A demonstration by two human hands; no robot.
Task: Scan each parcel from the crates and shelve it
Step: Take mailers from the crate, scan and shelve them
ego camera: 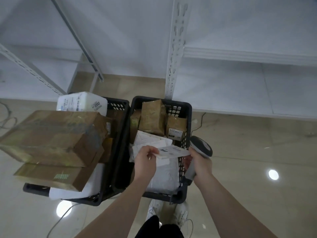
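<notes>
Left hand point(145, 159) is pinching a flat white parcel point(173, 152) by its left end, thumb on top, fingers curled underneath. Parcel is sitting label-up, roughly level, long axis running left-right, free end pointing right toward the right hand point(199, 162). It's hovering over the near half of the right crate point(186, 107), above the white mailers point(154, 143) lying inside.

Right hand is gripping the scanner point(201, 146) by its handle, fingers wrapped round it. Scanner head is sticking up and far from the hand, just outside the crate's right wall; parcel's right end is touching or nearly touching the hand, can't tell which. Which way the scan window faces isn't clear.

Both forearms are reaching in from the near edge, left one angling up-right, right one angling up-left, hands close together over the crate.

Right crate is also holding brown boxes point(152, 117) at the far end. Left crate point(118, 103) is stacked with a big taped box point(51, 136) on a flatter one point(49, 176), plus a white pack point(80, 102) marked 2002 at the far side. White shelves point(248, 54) are standing beyond both crates on a glossy floor point(257, 152).
</notes>
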